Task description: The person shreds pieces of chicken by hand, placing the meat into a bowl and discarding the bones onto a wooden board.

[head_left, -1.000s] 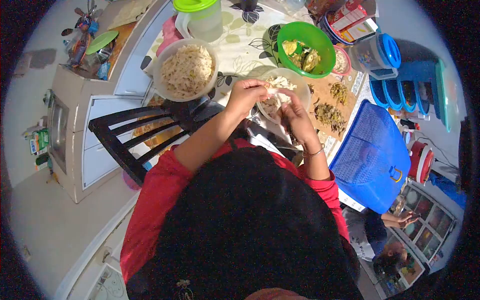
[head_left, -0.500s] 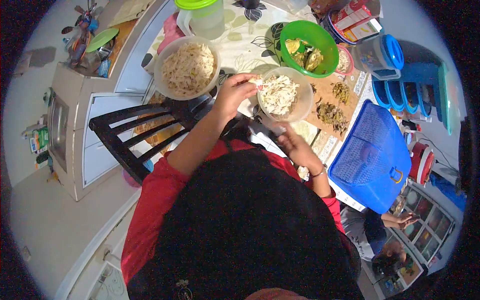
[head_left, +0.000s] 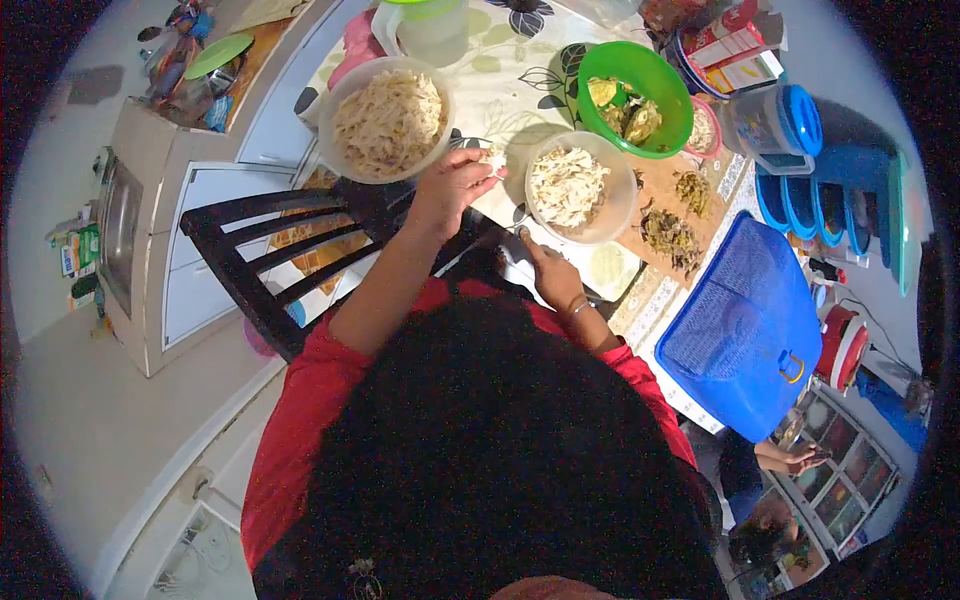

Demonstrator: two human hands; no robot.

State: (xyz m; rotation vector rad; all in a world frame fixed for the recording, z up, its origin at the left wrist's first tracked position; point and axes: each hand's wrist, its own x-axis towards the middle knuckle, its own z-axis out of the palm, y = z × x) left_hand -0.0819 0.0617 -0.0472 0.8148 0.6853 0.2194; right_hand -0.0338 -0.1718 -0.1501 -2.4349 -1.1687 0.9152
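My left hand (head_left: 448, 192) pinches a small pale food piece (head_left: 493, 160) between thumb and fingertips, just left of a clear plastic bowl (head_left: 622, 205). Pale shredded strips (head_left: 568, 188) lie in that bowl. Below its near rim, my right hand (head_left: 553, 272) is closed on what looks like a knife (head_left: 517, 238), partly hidden by the fingers. A larger clear tub (head_left: 328, 135), heaped with similar pale shreds (head_left: 390, 122), stands on the left, beyond my left hand.
A green bowl (head_left: 672, 90) holds yellowish pieces. Dark trimmings (head_left: 668, 240) lie on a brown board (head_left: 640, 240). A blue mesh cover (head_left: 745, 310) stands at right, a black chair (head_left: 225, 235) at left. A lidded jug (head_left: 435, 35) is at the back. Another person (head_left: 755, 490) sits at lower right.
My left hand has drawn back left from the clear bowl's rim with the pale piece. My right hand has shifted left and up a little. The whole view has shifted slightly.
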